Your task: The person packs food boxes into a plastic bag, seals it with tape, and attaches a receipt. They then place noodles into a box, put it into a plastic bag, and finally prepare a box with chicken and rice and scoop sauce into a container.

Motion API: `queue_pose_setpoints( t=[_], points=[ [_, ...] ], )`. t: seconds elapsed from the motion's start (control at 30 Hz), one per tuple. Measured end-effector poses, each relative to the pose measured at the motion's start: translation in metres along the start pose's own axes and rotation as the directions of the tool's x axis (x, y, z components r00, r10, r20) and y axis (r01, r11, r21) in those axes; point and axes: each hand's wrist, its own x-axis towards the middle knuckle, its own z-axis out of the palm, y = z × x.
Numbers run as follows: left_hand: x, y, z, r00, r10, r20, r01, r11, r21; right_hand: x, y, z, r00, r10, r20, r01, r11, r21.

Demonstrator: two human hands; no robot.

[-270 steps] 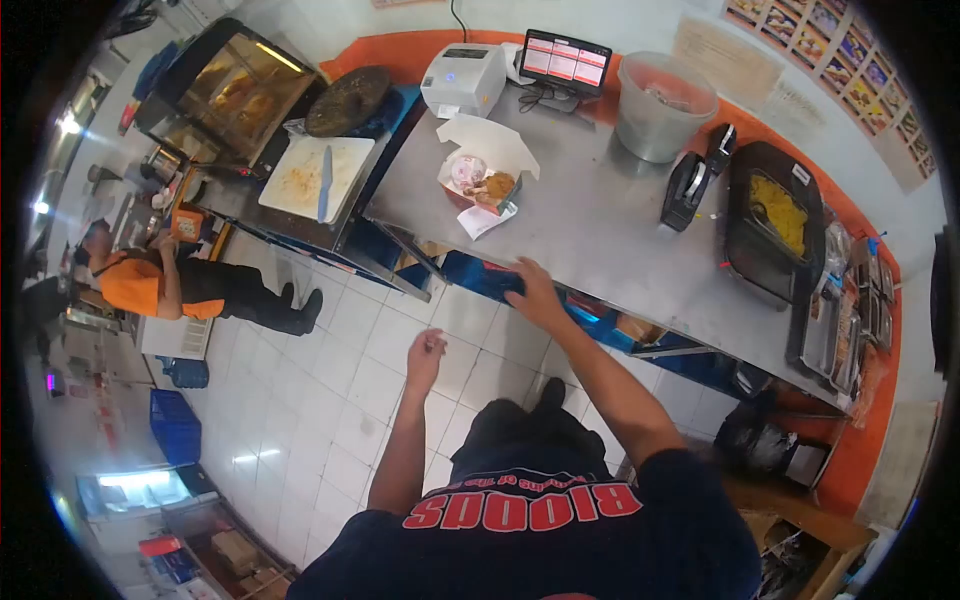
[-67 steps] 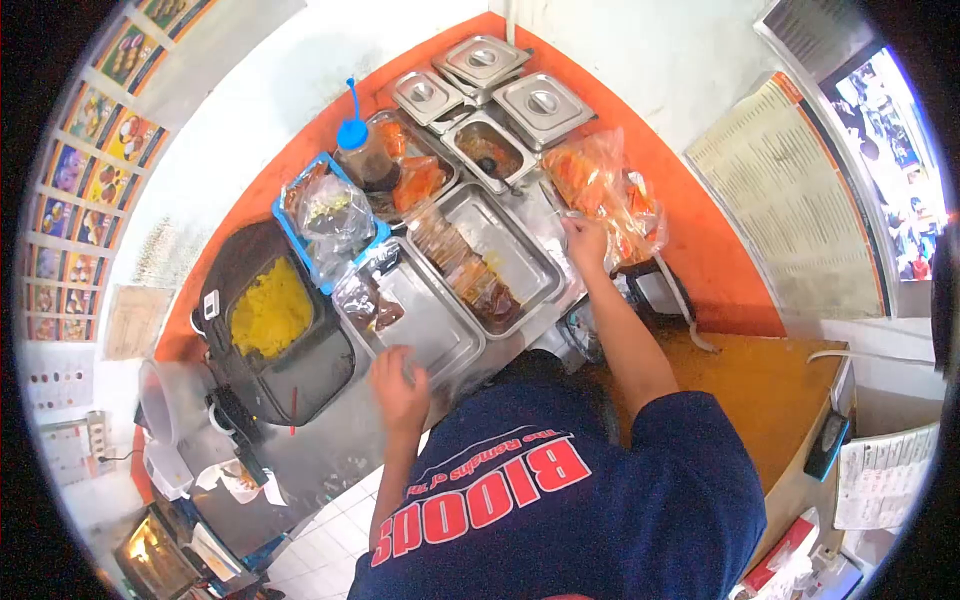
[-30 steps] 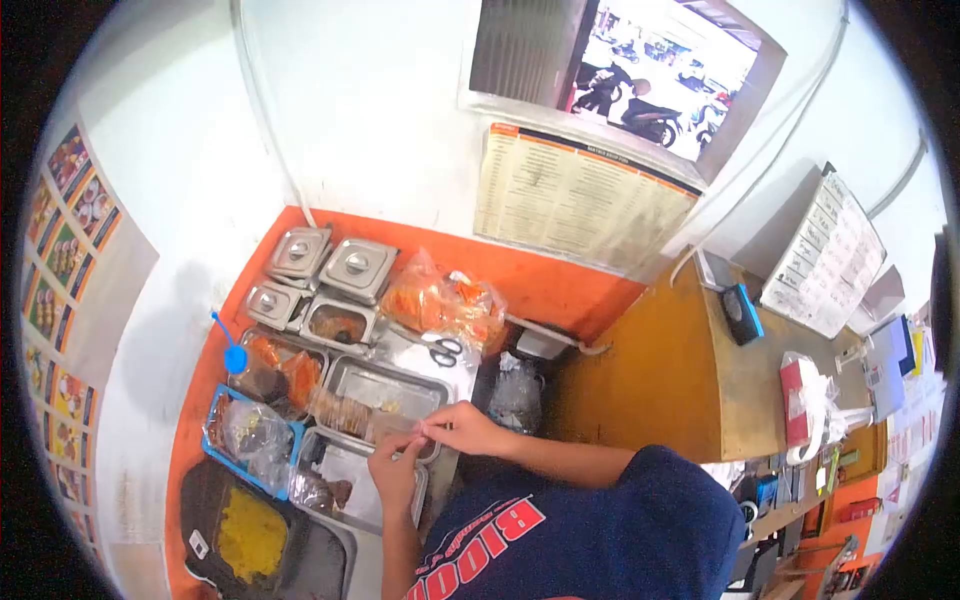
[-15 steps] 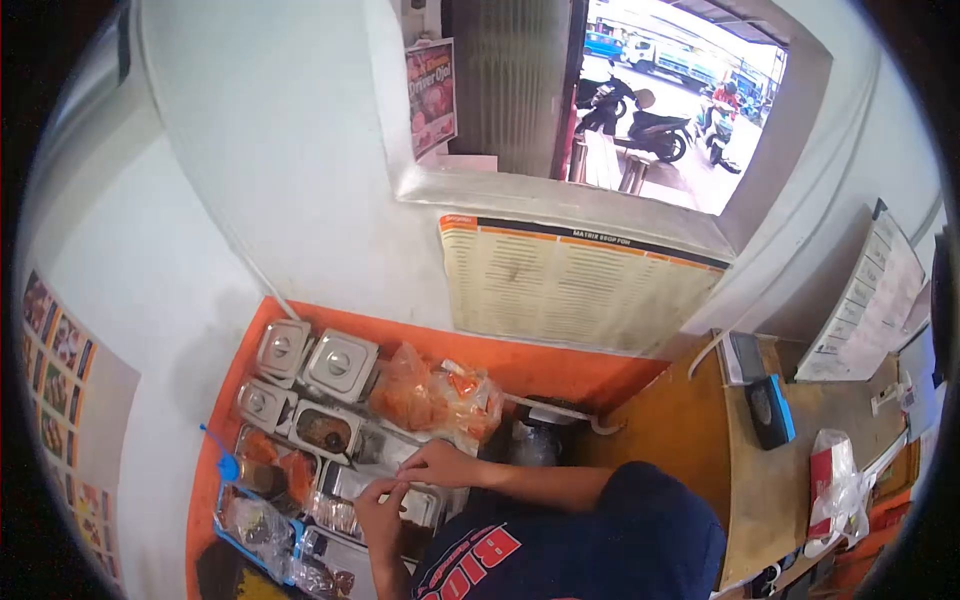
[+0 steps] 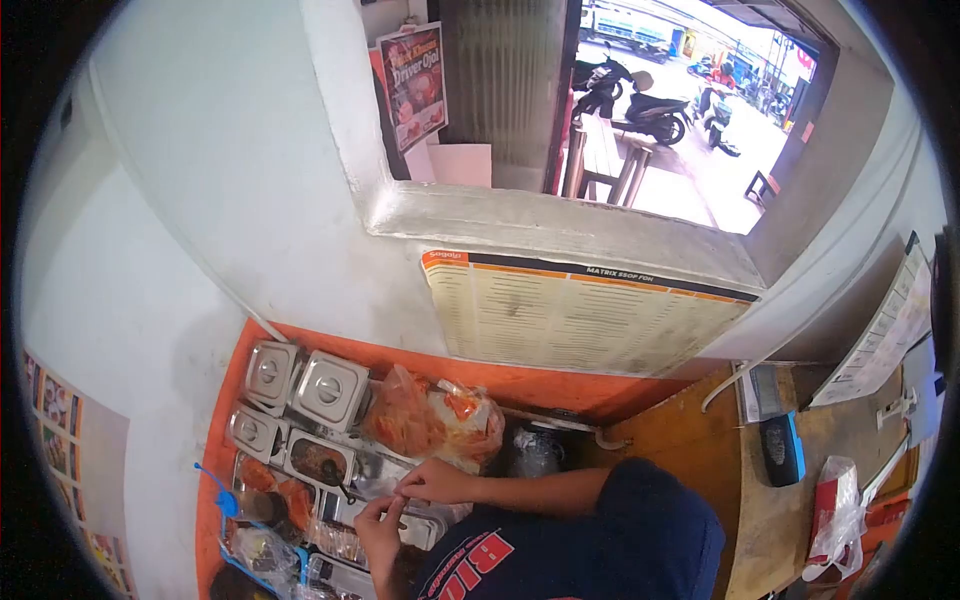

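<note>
My right hand [image 5: 440, 482] reaches in from the right, its thumb and fingers pinched together. Just below and left of it, my left hand [image 5: 378, 530] is also closed in a pinch. Their fingertips meet or nearly meet, and whatever lies between them is too small to make out. Both are above metal food pans, near a lidded metal pan [image 5: 425, 530]. Left of the hands is an open pan [image 5: 318, 462] of brownish food with a dark-handled utensil [image 5: 342, 484] in it.
Lidded steel pans [image 5: 330, 390] stand at the back left. A clear plastic bag [image 5: 405, 415] with orange contents lies beside them. A blue-capped bottle [image 5: 258, 507] is at left. A wooden counter [image 5: 745, 520] at right holds a black-and-blue device [image 5: 782, 450].
The view has tilted up slightly, showing more of the window and street. My hands stay close together over the pans, fingertips still pinched.
</note>
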Motion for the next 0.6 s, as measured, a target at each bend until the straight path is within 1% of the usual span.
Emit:
queue_pose_setpoints(
  t=[0.03, 0.07, 0.13, 0.17, 0.2, 0.23, 0.27, 0.33, 0.37, 0.43, 0.47, 0.53, 0.57, 0.6],
  points=[
    [0.001, -0.001, -0.001, 1.0, -0.01, -0.007, 0.01, 1.0, 0.017, 0.001, 0.001, 0.001, 1.0, -0.002, -0.004, 0.002, 0.998, 0.062],
    [0.001, -0.003, 0.0, 1.0, -0.013, -0.005, 0.013, 1.0, 0.018, 0.003, 0.002, 0.001, 1.0, 0.001, -0.005, -0.001, 0.998, 0.064],
    [0.0, -0.005, 0.004, 0.984, 0.154, -0.089, -0.128, 0.96, 0.248, 0.007, -0.002, -0.001, 0.999, 0.033, 0.038, -0.031, 0.998, -0.047],
    [-0.002, -0.006, 0.006, 0.985, 0.148, -0.09, -0.121, 0.961, 0.249, 0.009, 0.0, 0.003, 0.998, 0.037, 0.042, -0.035, 0.998, -0.043],
    [-0.006, 0.001, 0.011, 0.943, 0.306, -0.134, -0.249, 0.912, 0.326, 0.012, 0.004, 0.012, 1.0, 0.003, -0.03, -0.006, 0.997, -0.082],
    [-0.008, 0.003, 0.014, 0.874, 0.458, -0.164, -0.364, 0.839, 0.405, 0.016, 0.009, 0.019, 0.994, -0.034, -0.1, 0.021, 0.992, -0.125],
    [-0.008, -0.004, 0.013, 0.875, 0.453, -0.168, -0.358, 0.842, 0.404, 0.02, 0.013, 0.026, 0.995, -0.03, -0.095, 0.018, 0.992, -0.126],
    [-0.005, -0.017, 0.011, 0.746, 0.643, -0.174, -0.467, 0.691, 0.552, 0.027, 0.02, 0.035, 0.976, -0.117, -0.183, 0.081, 0.977, -0.196],
    [-0.005, -0.022, 0.01, 0.746, 0.642, -0.176, -0.465, 0.692, 0.552, 0.027, 0.024, 0.037, 0.977, -0.117, -0.181, 0.081, 0.977, -0.195],
    [-0.008, -0.018, 0.009, 0.662, 0.711, -0.236, -0.444, 0.626, 0.641, 0.027, 0.032, 0.043, 0.971, -0.031, -0.239, -0.034, 0.963, -0.266],
    [-0.009, -0.019, 0.009, 0.661, 0.711, -0.24, -0.441, 0.627, 0.642, 0.027, 0.036, 0.046, 0.972, -0.033, -0.234, -0.032, 0.963, -0.268],
    [-0.007, -0.02, 0.011, 0.771, 0.599, -0.216, -0.356, 0.688, 0.633, 0.031, 0.037, 0.049, 0.967, 0.014, -0.254, -0.055, 0.986, -0.156],
    [-0.009, -0.02, 0.01, 0.771, 0.598, -0.219, -0.354, 0.689, 0.632, 0.033, 0.039, 0.048, 0.968, 0.014, -0.252, -0.056, 0.986, -0.158],
    [-0.013, -0.013, 0.008, 0.798, 0.582, -0.156, -0.385, 0.692, 0.61, 0.034, 0.037, 0.046, 0.956, -0.067, -0.286, 0.036, 0.993, -0.112]
  ],
)
